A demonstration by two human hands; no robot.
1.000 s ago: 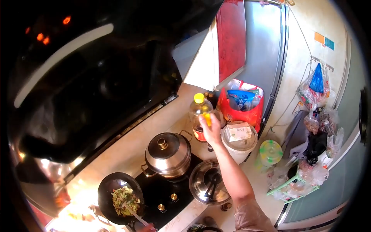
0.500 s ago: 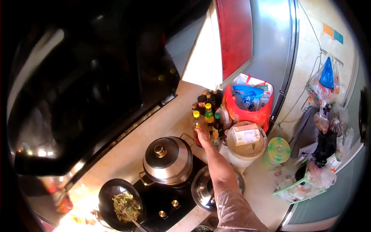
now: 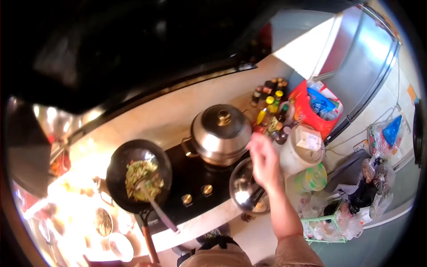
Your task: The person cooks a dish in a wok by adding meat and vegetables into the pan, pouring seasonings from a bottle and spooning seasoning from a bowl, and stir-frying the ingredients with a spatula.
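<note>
My right hand (image 3: pixel 263 160) is in the air above the glass pan lid (image 3: pixel 242 196), right of the lidded steel pot (image 3: pixel 221 138). Its fingers are slightly blurred and loosely apart, with nothing visible in them. Beyond it, a yellow-capped bottle (image 3: pixel 263 116) stands among several sauce bottles. Only a sliver of my left hand (image 3: pixel 145 264) shows at the bottom edge, beside the end of the wok handle (image 3: pixel 149 242); its fingers are hidden. Chopped greens (image 3: pixel 141 175) lie in the black wok (image 3: pixel 116 162), where a spatula (image 3: pixel 161 213) rests, its handle leaning over the rim.
Black cooktop (image 3: pixel 182 178) lies under the pot and wok. A white bucket (image 3: pixel 291 155) with a box on top and a red bag (image 3: pixel 302 107) stand at the right. The dark range hood (image 3: pixel 147 58) hangs overhead. Bowls (image 3: pixel 121 247) sit at lower left.
My right hand has left the yellow-capped bottle and drawn back toward the pan lid. The camera view has shifted, bringing the wok handle and a sliver of my left hand into view.
</note>
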